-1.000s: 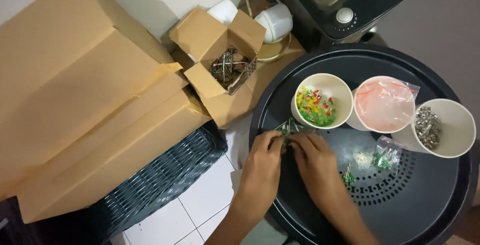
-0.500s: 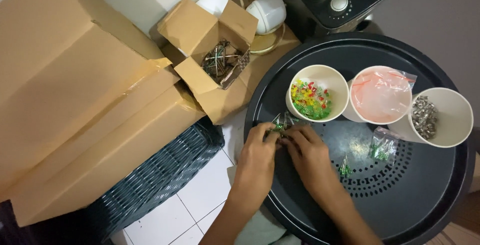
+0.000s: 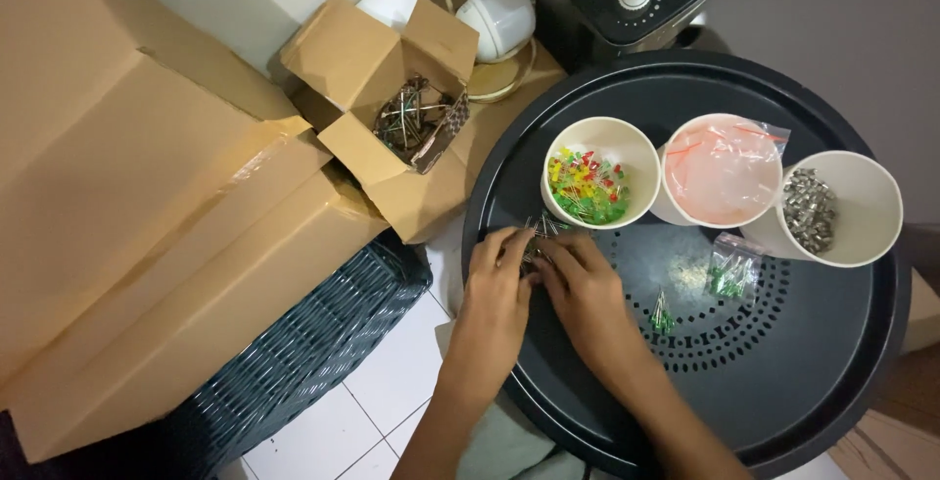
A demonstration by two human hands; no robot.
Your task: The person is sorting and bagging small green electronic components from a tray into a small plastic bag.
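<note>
A small bundle of wire-legged parts [image 3: 538, 233], just beside the white cup of coloured bits [image 3: 587, 184], is pinched between left hand [image 3: 497, 289] and right hand [image 3: 580, 289]; judged light, thin-legged and easily bent, best gripped by the heads.

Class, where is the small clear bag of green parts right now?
In the head view, the small clear bag of green parts lies on the round black tray, right side, below the paper cups.
</note>
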